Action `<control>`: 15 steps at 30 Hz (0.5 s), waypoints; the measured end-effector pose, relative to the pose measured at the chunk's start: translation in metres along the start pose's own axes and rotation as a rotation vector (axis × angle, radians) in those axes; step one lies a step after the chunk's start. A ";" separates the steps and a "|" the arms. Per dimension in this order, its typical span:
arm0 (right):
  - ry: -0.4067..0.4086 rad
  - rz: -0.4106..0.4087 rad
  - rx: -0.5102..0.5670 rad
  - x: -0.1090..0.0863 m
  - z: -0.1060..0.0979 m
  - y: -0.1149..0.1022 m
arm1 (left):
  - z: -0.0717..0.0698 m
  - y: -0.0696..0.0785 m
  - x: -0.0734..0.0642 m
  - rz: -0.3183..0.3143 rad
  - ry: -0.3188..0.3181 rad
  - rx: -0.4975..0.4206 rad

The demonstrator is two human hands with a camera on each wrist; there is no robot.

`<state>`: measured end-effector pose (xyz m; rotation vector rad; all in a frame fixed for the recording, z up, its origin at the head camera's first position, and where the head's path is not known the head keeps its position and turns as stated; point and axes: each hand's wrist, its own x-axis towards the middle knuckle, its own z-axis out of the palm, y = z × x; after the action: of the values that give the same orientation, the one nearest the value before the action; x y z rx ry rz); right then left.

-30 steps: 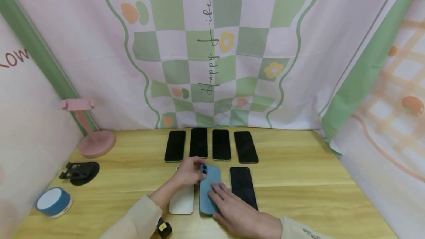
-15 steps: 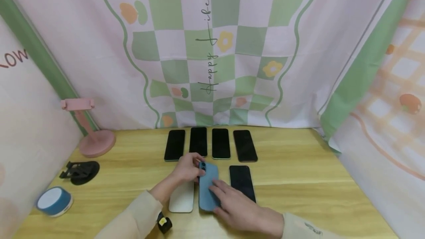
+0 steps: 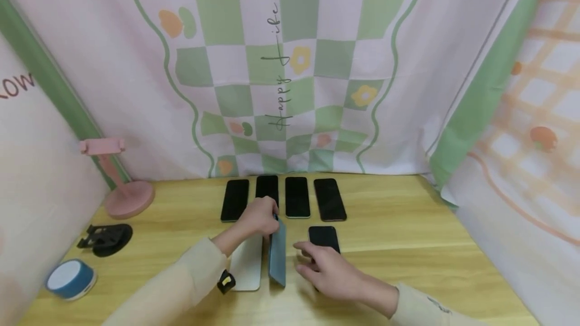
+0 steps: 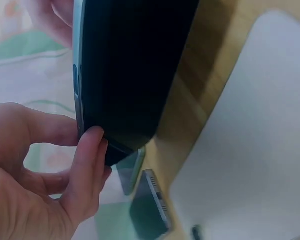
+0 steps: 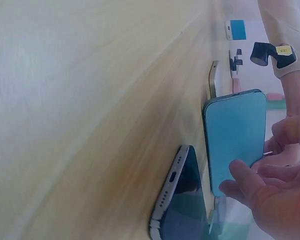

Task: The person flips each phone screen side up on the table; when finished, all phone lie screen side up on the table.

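My left hand (image 3: 260,215) pinches a blue phone (image 3: 278,258) near its camera end, between thumb and fingers. The phone stands tilted up on a long side; its blue back (image 5: 235,135) faces right in the right wrist view. Its dark screen (image 4: 135,60) shows in the left wrist view. A little to the right, my right hand (image 3: 333,273) hovers with loosely bent fingers, apart from the blue phone. Beneath that hand lies a dark-screened phone (image 3: 323,237), partly hidden. Left of the blue phone is a white-backed phone (image 3: 246,265), lying flat.
Several phones lie screen up in a row at the back, including the rightmost one (image 3: 330,199). At the left are a pink stand (image 3: 129,199), a black folding stand (image 3: 106,239) and a blue round box (image 3: 71,279). A patterned cloth (image 3: 299,64) hangs behind the table (image 3: 408,250).
The blue phone was lying almost flat and has been tipped up onto its long side by my left hand. My right hand has come off its back and moved right.
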<state>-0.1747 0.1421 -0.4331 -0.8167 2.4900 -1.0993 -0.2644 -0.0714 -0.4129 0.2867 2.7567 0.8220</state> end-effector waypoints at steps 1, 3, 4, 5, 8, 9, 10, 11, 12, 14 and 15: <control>-0.001 0.011 0.021 0.000 0.000 0.001 | 0.000 0.003 0.001 0.013 0.004 0.039; 0.002 0.029 0.073 -0.001 0.001 0.003 | 0.003 0.008 0.003 0.045 0.021 0.100; 0.007 0.039 0.104 -0.002 0.001 0.004 | 0.004 0.010 0.003 0.059 0.024 0.116; 0.009 0.052 0.149 -0.002 0.002 0.005 | 0.006 0.012 0.004 0.071 0.022 0.118; 0.007 0.113 0.333 -0.004 0.002 0.006 | 0.011 0.017 0.003 0.082 0.037 0.071; 0.006 0.134 0.395 -0.004 0.002 0.006 | 0.012 0.017 0.003 0.083 0.038 0.052; 0.005 0.158 0.457 -0.004 0.002 0.006 | 0.014 0.016 0.003 0.088 0.035 0.030; 0.004 0.180 0.515 -0.005 0.003 0.006 | 0.016 0.015 0.003 0.101 0.036 0.007; 0.004 0.200 0.556 -0.005 0.003 0.006 | 0.018 0.013 0.003 0.119 0.043 -0.016; 0.012 0.223 0.598 -0.006 0.003 0.006 | 0.023 0.008 0.004 0.155 0.042 -0.053; 0.016 0.231 0.610 -0.007 0.003 0.006 | 0.025 0.005 0.004 0.168 0.040 -0.082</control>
<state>-0.1704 0.1477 -0.4391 -0.3331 2.0004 -1.6422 -0.2604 -0.0533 -0.4308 0.4958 2.7559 0.9892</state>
